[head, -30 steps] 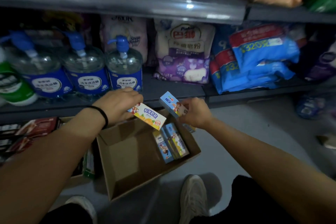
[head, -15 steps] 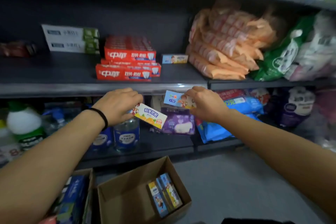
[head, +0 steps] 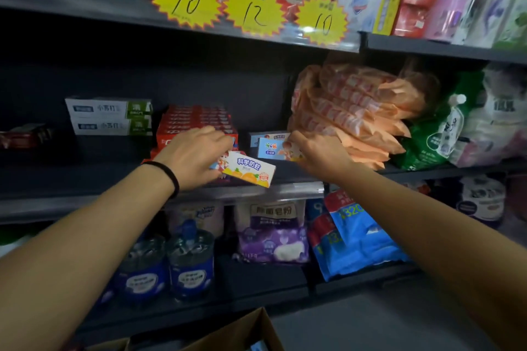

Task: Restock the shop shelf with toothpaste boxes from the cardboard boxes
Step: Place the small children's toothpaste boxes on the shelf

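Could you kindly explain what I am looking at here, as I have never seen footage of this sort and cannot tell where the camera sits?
There is no machine: a person wears one wide-angle camera on the head, looking forward and down, so the two forearms reaching in are their own. They are stocking a dark shop shelf. The left hand, with a black band on its wrist, holds a yellow and white toothpaste box near the shelf's front edge. The right hand pinches a blue toothpaste box in front of a similar box already standing there. On that shelf also lie stacked red toothpaste boxes, white and green ones and orange packets. At the bottom edge shows an open cardboard box.
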The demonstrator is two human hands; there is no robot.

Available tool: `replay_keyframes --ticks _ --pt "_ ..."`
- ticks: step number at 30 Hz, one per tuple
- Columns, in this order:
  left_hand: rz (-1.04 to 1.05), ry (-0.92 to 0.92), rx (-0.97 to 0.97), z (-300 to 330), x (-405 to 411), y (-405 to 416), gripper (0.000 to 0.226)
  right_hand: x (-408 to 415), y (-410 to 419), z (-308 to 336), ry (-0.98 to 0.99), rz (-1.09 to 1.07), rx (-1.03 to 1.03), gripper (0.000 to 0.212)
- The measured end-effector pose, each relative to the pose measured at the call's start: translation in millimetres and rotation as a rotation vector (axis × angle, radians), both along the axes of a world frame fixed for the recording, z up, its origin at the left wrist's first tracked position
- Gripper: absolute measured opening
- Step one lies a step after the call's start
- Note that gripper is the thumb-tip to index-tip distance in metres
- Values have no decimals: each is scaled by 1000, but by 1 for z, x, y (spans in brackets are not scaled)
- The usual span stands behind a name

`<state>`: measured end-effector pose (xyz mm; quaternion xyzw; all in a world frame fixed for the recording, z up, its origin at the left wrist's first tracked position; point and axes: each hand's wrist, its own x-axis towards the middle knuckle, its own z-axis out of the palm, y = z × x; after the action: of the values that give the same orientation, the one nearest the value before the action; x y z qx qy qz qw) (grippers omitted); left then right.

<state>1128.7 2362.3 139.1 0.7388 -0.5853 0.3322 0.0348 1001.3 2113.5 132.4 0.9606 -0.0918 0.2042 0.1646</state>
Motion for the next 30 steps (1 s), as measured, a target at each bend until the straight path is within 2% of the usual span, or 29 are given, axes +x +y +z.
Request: replay_keyframes --ticks 11,21,26,30 --pt "43 24 -1 3 57 -71 26 91 -73 -17 100 6 -34 54" --pt "160 59 -3 15 94 -112 26 154 -119 -35 173 -4 -64 74" --pt "246 94 3 12 109 -120 30 170 -130 -44 206 41 13 83" --pt "278 123 -6 9 113 -122 32 178 -133 -52 217 93 42 79"
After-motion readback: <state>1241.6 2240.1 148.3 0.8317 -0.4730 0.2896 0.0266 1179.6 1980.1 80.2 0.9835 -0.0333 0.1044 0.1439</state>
